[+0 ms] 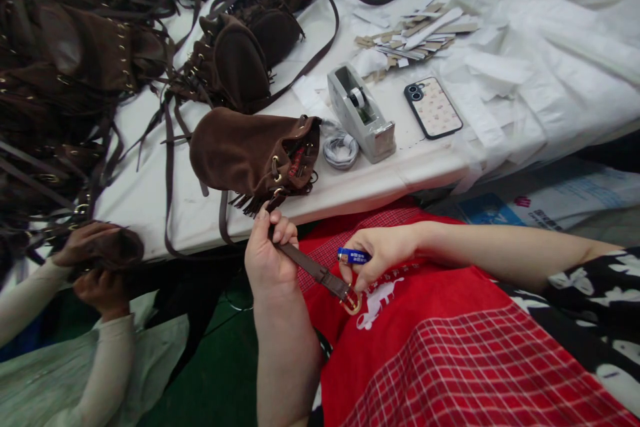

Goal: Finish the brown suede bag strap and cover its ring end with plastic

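Note:
My left hand [273, 250] is closed around a brown leather strap [310, 265] close to where it joins a small bag. The strap's other end carries a gold buckle [352, 301] and hangs over my red apron. In my right hand [383, 255] is a blue lighter [354, 256] with a metal top, held beside the strap just above the buckle. Some of its fingertips are near or touching the strap; I cannot tell which. The brown suede drawstring bag [235, 150] lies on its side at the table edge, with gold eyelets and a fringe.
A grey tape dispenser [363, 113], a coiled clear-grey roll [341, 150] and a phone [434, 108] lie on the white-covered table. Paper strips [420, 37] are heaped behind. More brown bags [240, 60] pile up leftward. A co-worker's hands [103, 293] hold a brown piece at the left.

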Motion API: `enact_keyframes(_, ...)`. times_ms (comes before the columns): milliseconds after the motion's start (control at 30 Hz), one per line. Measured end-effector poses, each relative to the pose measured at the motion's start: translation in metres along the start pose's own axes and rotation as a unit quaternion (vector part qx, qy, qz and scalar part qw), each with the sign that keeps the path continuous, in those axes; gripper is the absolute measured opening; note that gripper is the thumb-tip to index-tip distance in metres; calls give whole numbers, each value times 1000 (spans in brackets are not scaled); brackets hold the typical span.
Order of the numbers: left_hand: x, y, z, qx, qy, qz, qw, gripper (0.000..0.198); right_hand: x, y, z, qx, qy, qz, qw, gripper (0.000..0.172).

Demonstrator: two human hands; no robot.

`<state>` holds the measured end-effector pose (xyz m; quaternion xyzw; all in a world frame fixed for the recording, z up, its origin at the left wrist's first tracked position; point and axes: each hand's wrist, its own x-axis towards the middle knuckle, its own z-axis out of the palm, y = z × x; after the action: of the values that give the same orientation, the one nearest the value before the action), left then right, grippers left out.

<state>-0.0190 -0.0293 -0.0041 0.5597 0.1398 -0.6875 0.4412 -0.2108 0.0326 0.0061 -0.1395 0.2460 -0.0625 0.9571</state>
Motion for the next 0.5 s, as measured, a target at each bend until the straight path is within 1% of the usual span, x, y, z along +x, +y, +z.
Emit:
enact_keyframes(100,-1,0,3,-2,6,-1,1000,6,0,-2,0,-9,7,6,1000,29)
enact_keyframes(200,-2,0,5,-23,11,-6,1000,8,-1,-4,3,-65,32,0,997,34)
enact_keyframes(233,-2,1,5,-34,11,-11,999,9,-1,-5,4,-86,54,-8,995,35)
enact_keyframes(300,-1,2,6,-59,7,-27,998,10,1,-5,8,-130,122,-32,983,39)
enact_keyframes(367,1,3,7,-88,1,-47,995,12,5,-3,11,-183,197,-54,962,44)
enact_keyframes(400,3,4,8,-100,-1,-55,993,13,8,-2,13,-204,222,-60,952,46)
enact_keyframes(433,4,5,10,-109,0,-59,992,13,11,0,15,-214,232,-60,947,48)
enact_keyframes(467,5,6,12,-116,1,-58,992,14,15,2,17,-207,229,-59,949,50)
enact_keyframes(500,6,7,14,-121,3,-54,991,14,18,4,19,-175,215,-61,959,51)
